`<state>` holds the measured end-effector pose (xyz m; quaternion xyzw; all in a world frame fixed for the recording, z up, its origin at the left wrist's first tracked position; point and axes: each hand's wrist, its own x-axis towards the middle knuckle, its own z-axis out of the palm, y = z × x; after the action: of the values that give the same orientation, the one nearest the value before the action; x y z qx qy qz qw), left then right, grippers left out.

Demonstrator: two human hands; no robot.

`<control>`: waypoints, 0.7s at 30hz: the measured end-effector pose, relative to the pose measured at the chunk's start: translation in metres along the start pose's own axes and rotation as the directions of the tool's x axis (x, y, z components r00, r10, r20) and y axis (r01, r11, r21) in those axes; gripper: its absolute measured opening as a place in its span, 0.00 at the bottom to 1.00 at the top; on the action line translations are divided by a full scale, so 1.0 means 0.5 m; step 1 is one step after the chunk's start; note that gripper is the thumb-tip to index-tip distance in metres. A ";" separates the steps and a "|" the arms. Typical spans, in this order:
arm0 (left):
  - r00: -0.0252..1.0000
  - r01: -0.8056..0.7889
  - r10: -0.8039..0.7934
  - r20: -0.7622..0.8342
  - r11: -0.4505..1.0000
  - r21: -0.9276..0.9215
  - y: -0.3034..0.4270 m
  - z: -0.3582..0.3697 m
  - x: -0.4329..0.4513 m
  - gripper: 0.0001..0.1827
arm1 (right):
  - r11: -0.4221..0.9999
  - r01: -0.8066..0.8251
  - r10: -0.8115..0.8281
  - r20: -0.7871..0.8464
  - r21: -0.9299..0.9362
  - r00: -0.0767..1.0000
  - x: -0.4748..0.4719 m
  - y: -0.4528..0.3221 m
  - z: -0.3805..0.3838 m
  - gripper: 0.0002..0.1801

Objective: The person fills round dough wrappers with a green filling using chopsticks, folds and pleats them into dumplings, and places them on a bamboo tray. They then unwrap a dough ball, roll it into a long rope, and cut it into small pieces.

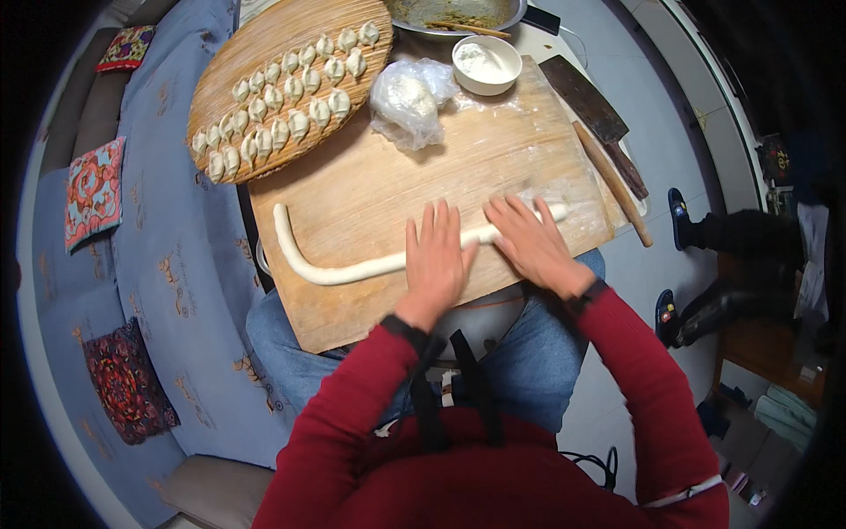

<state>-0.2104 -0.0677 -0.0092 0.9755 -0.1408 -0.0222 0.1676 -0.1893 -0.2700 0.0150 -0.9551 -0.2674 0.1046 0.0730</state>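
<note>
A long rope of white dough (360,270) lies across the floured wooden board (350,178), its left end curving away from me. My left hand (436,258) rests flat over the middle of the rope, palm down. Farther right, my right hand (532,241) lies palm down on the same rope, fingers spread. A stretch of dough shows between the hands, and the right end sticks out past my right fingers. Neither hand grips the dough; the parts under the palms are hidden.
Rows of dumplings (294,86) sit on a round slatted tray (218,125) at the back left. Behind the rope are a plastic bag with dough (413,102), a bowl of flour (486,65) and a metal basin (456,13). A cleaver (588,99) and rolling pin (613,184) lie right. A person's slippered feet (677,218) are beyond.
</note>
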 end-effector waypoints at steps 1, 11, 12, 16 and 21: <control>0.998 -0.055 0.056 0.021 0.998 -0.042 0.021 0.001 -0.040 0.38 | 0.999 0.028 -0.029 0.030 0.033 0.999 -0.053 0.012 -0.002 0.31; 0.968 0.169 -0.154 -0.196 0.984 0.061 -0.023 0.012 0.142 0.36 | 0.985 0.112 -0.138 -0.213 -0.129 0.967 0.134 0.126 -0.022 0.27; 0.979 0.139 -0.119 -0.167 0.984 0.114 -0.026 0.012 0.129 0.36 | 0.979 0.147 -0.172 -0.181 -0.144 0.968 0.126 0.120 -0.035 0.27; 0.990 -0.116 0.110 0.083 0.991 0.068 0.038 -0.015 -0.037 0.38 | 0.984 0.179 -0.180 -0.076 -0.014 0.981 -0.040 0.123 -0.037 0.29; 0.986 -0.160 0.163 -0.023 0.983 0.093 0.047 -0.029 -0.029 0.40 | 0.984 0.171 -0.178 -0.149 -0.058 0.973 -0.061 0.116 -0.029 0.29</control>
<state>-0.2293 -0.0804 0.0122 0.9677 -0.2177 0.0128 0.1264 -0.1827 -0.3364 0.0229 -0.9345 -0.3462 0.0179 0.0811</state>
